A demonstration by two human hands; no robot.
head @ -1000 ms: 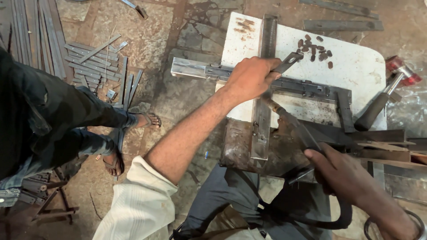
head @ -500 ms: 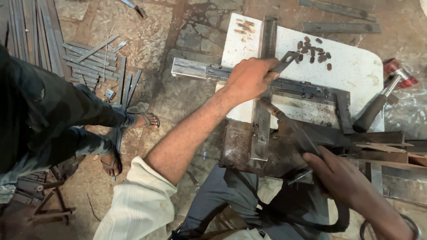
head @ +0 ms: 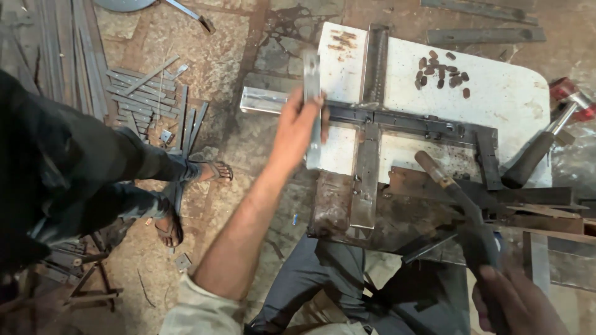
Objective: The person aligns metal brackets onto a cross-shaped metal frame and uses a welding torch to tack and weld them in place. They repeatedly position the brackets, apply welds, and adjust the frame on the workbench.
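Note:
My left hand (head: 297, 127) grips a flat grey metal strip (head: 312, 69), held on end at the left edge of the white tabletop (head: 509, 93). Just right of it, a dark welded steel frame (head: 403, 121) lies across that tabletop. My right hand (head: 518, 304), at the bottom right corner, holds the dark handle of a welding torch (head: 462, 201). The torch tip points up and left, over a rusty plate (head: 335, 205) near the frame.
A hammer (head: 534, 158) lies at the table's right edge, and several small dark pieces (head: 444, 71) sit on the white top. Another person squats at left, one sandalled foot (head: 214, 170) close to the table. Cut metal strips (head: 143, 93) litter the stone floor.
My left hand left the frame's middle, moved left and now holds a flat strip on end. My right hand dropped lower right, drawing the torch back.

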